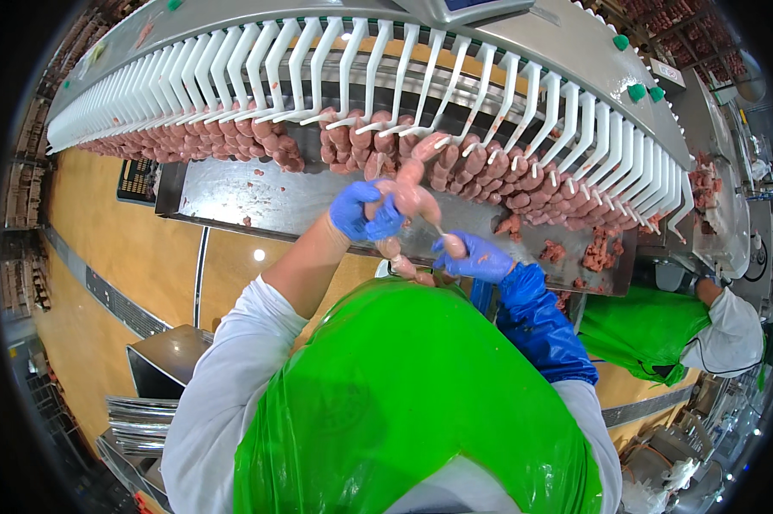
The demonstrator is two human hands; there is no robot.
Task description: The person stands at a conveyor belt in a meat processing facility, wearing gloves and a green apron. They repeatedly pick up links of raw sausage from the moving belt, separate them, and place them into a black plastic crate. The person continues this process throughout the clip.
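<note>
My blue-gloved left hand (361, 212) clamped on smooth pink linked sausages (410, 199), above near edge of grey metal tray (232, 193). My blue-gloved right hand (480, 257) closed around lower link (454, 247), exact finger placement unclear. Light, even grip should keep links whole.

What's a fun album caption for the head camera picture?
Left hand and right hand, gloved blue, hold pink sausages by white hooks.
</note>
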